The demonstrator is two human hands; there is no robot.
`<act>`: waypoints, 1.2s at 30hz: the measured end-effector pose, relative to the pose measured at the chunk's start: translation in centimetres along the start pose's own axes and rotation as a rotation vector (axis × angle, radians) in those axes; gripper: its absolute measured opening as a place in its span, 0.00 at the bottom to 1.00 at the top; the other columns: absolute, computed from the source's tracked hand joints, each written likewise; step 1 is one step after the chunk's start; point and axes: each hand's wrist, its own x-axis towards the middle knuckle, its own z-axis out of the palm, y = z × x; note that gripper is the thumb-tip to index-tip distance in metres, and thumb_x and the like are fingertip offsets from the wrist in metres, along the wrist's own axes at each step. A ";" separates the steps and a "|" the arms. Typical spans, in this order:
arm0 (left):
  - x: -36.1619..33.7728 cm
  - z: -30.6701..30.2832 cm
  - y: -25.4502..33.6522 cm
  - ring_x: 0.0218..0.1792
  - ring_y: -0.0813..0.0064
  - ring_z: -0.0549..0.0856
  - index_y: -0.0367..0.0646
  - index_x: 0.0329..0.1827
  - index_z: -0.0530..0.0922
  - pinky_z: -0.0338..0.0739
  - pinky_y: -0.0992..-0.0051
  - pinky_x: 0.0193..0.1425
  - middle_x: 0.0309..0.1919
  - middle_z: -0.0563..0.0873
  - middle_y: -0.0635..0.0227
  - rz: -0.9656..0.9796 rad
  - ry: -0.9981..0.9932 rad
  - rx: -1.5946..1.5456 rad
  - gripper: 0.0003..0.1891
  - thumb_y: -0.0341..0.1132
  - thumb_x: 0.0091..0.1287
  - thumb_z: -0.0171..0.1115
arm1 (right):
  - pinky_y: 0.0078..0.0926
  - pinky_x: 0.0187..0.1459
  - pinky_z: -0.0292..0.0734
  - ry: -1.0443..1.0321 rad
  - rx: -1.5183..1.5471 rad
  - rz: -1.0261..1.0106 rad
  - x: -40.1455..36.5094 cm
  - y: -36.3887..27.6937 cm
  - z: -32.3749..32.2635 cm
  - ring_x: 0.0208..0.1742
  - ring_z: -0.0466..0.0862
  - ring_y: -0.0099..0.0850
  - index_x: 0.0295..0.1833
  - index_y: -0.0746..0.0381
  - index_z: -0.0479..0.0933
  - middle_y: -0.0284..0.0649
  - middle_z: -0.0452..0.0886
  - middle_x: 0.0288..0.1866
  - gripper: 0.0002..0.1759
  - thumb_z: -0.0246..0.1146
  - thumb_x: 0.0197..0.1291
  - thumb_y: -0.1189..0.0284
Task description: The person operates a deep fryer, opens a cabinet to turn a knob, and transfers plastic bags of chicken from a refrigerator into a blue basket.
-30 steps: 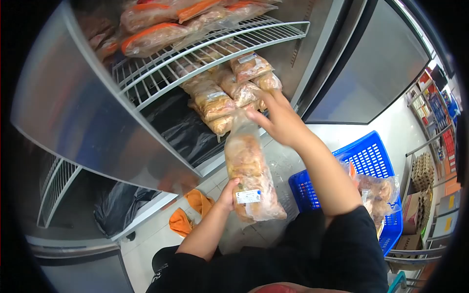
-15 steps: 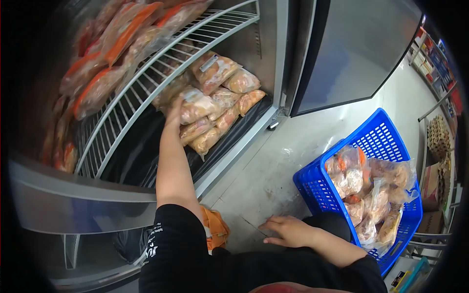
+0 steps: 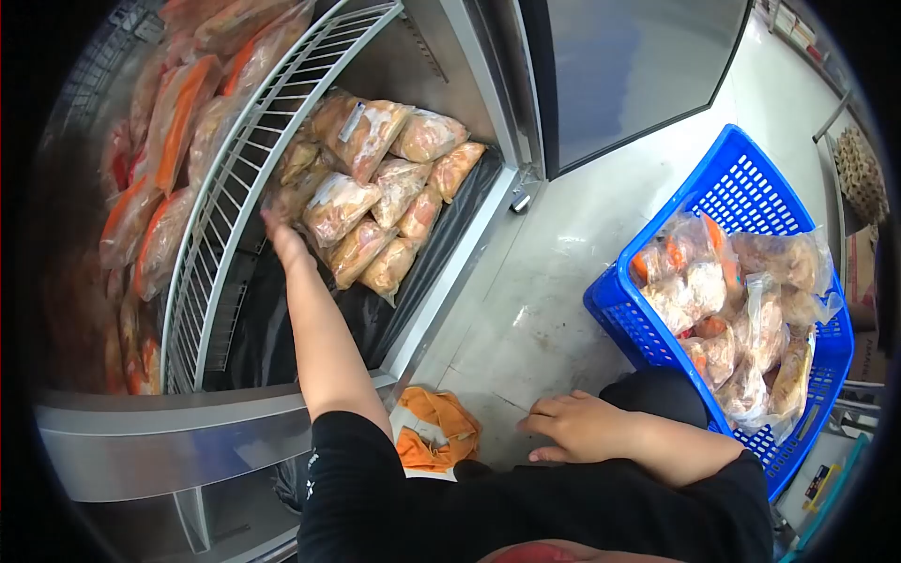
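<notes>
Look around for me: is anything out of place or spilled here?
An orange cloth, it seems, lies crumpled on the floor beside the fridge. That looks odd, since the bags sit in the fridge or basket. The floor has shiny patches, but I can't tell wet from reflection.

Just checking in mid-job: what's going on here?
A person's left hand reaches into an open refrigerator, at the edge of a pile of filled plastic bags beneath a wire shelf; whether it grips one is unclear. The right hand holds nothing visible. At the person's right, a blue plastic basket holds more bags. An orange cloth lies on the floor.
</notes>
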 end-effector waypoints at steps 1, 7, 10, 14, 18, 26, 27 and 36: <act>0.3 -0.8 -0.2 0.61 0.60 0.68 0.33 0.62 0.62 0.59 0.68 0.64 0.62 0.67 0.52 0.058 0.050 0.083 0.35 0.57 0.65 0.43 | 0.40 0.49 0.70 0.001 0.020 -0.014 -0.1 0.0 -0.1 0.49 0.75 0.41 0.52 0.60 0.70 0.43 0.72 0.47 0.24 0.56 0.57 0.55; -3.8 -0.5 -3.1 0.70 0.59 0.52 0.40 0.68 0.55 0.43 0.59 0.69 0.69 0.54 0.53 0.583 -0.121 1.270 0.38 0.60 0.63 0.44 | 0.39 0.48 0.69 0.014 -0.013 -0.023 -0.1 0.8 1.2 0.48 0.75 0.41 0.54 0.57 0.69 0.42 0.72 0.46 0.23 0.56 0.57 0.55; -5.9 0.8 -0.4 0.70 0.57 0.50 0.46 0.69 0.55 0.39 0.40 0.65 0.69 0.54 0.58 0.596 0.228 1.472 0.38 0.63 0.63 0.41 | 0.39 0.49 0.69 0.009 0.024 -0.005 -0.3 0.6 1.4 0.48 0.74 0.40 0.54 0.57 0.69 0.42 0.72 0.46 0.24 0.57 0.56 0.55; -15.2 5.0 0.4 0.62 0.55 0.66 0.35 0.60 0.66 0.59 0.60 0.64 0.60 0.67 0.50 1.099 -0.130 1.027 0.25 0.41 0.63 0.56 | 0.38 0.48 0.70 0.002 0.181 -0.041 -1.0 -0.8 -1.8 0.48 0.75 0.39 0.54 0.58 0.70 0.42 0.72 0.46 0.23 0.58 0.56 0.56; -26.8 4.2 -5.6 0.56 0.55 0.72 0.36 0.54 0.71 0.63 0.63 0.61 0.51 0.75 0.51 0.218 -1.165 1.143 0.22 0.35 0.58 0.59 | 0.34 0.46 0.72 0.463 0.348 -0.028 -8.5 3.0 -5.4 0.47 0.77 0.39 0.51 0.59 0.72 0.43 0.76 0.44 0.20 0.60 0.56 0.59; -34.1 -3.3 -8.6 0.54 0.56 0.75 0.40 0.53 0.73 0.68 0.65 0.58 0.52 0.76 0.54 -0.322 -1.395 1.372 0.23 0.42 0.56 0.61 | 0.40 0.52 0.68 1.278 -1.107 1.293 -32.5 22.3 -13.1 0.54 0.72 0.43 0.57 0.60 0.67 0.48 0.72 0.53 0.33 0.63 0.50 0.52; -34.3 -3.3 -8.1 0.54 0.56 0.75 0.40 0.53 0.73 0.68 0.65 0.58 0.52 0.76 0.55 -0.305 -1.347 1.332 0.23 0.42 0.56 0.61 | 0.42 0.53 0.68 1.190 -1.037 1.302 -32.4 23.3 -12.9 0.56 0.71 0.43 0.58 0.60 0.66 0.47 0.70 0.55 0.35 0.62 0.49 0.50; -34.6 -4.0 -8.7 0.53 0.58 0.75 0.42 0.53 0.73 0.68 0.65 0.57 0.52 0.76 0.57 -0.076 -1.398 1.459 0.22 0.43 0.58 0.59 | 0.37 0.34 0.69 1.726 -0.756 0.788 -31.3 29.8 -13.4 0.29 0.75 0.41 0.29 0.62 0.75 0.45 0.74 0.26 0.14 0.57 0.59 0.62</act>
